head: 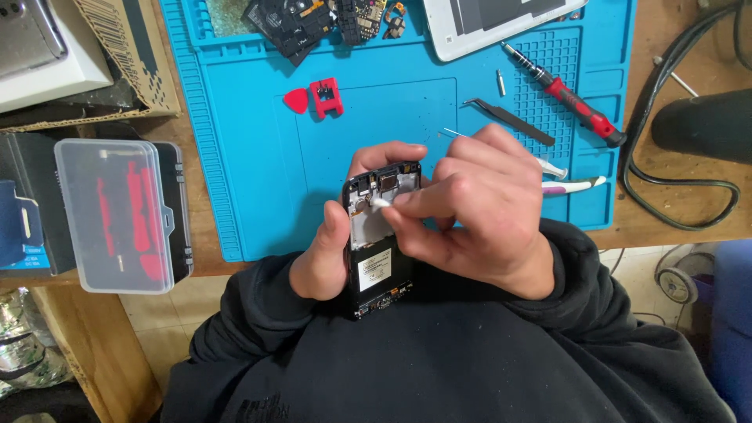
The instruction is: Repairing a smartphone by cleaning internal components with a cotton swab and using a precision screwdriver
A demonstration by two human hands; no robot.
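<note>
My left hand (329, 251) grips an opened black phone (378, 258) with its back cover off, holding it upright over my lap near the desk's front edge. Its inner frame, a white-labelled battery and small parts show. My right hand (478, 211) pinches a small white swab tip (381, 203) and presses it on the upper inside of the phone, beside the camera area. Both sleeves are black.
A blue work mat (258, 157) covers the desk. On it lie a red pick and red clip (317, 99), black tweezers (509, 121), a red-handled screwdriver (572, 98), white tweezers (572, 186), circuit boards (313, 23) and a white phone panel (493, 19). A clear case of tools (117, 215) sits left; cables lie right.
</note>
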